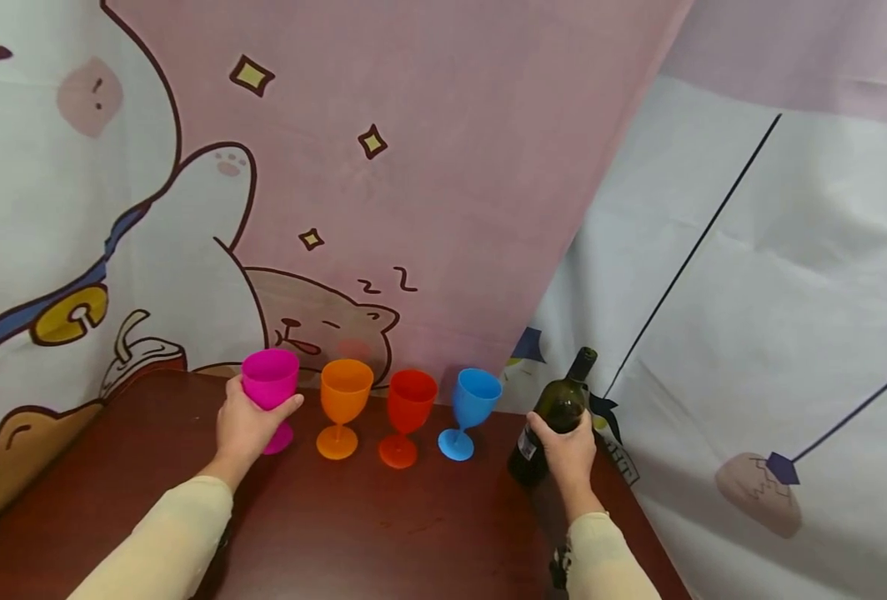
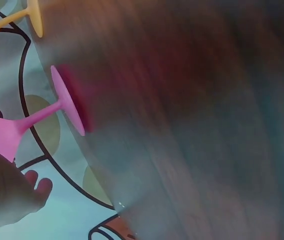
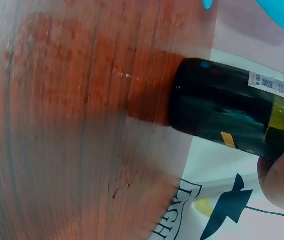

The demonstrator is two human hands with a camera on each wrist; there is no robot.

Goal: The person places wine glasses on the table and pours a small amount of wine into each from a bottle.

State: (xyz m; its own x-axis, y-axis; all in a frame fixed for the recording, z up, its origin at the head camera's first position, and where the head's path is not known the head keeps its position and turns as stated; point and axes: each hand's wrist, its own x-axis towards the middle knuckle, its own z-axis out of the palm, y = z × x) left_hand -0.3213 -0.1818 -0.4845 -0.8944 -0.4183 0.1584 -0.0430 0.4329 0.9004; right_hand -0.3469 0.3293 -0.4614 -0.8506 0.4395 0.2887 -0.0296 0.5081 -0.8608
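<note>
At the left end of a row of plastic goblets, my left hand (image 1: 247,425) grips the magenta goblet (image 1: 269,377) around the lower part of its bowl. Its round foot (image 2: 69,102) is at the tabletop; whether it touches is hard to tell. On the right, my right hand (image 1: 569,450) holds a dark green wine bottle (image 1: 563,400) around its body, thumb on the near left side. The bottle is upright, leaning slightly in the head view, and its lower end (image 3: 197,95) is at the wood surface. A small white label (image 3: 269,85) shows on it.
Between the hands stand an orange goblet (image 1: 346,392), a red goblet (image 1: 411,402) and a blue goblet (image 1: 477,398), all upright. They are near the back edge of the dark wooden table (image 1: 383,533). A printed cartoon cloth (image 1: 443,208) hangs behind and at the right side.
</note>
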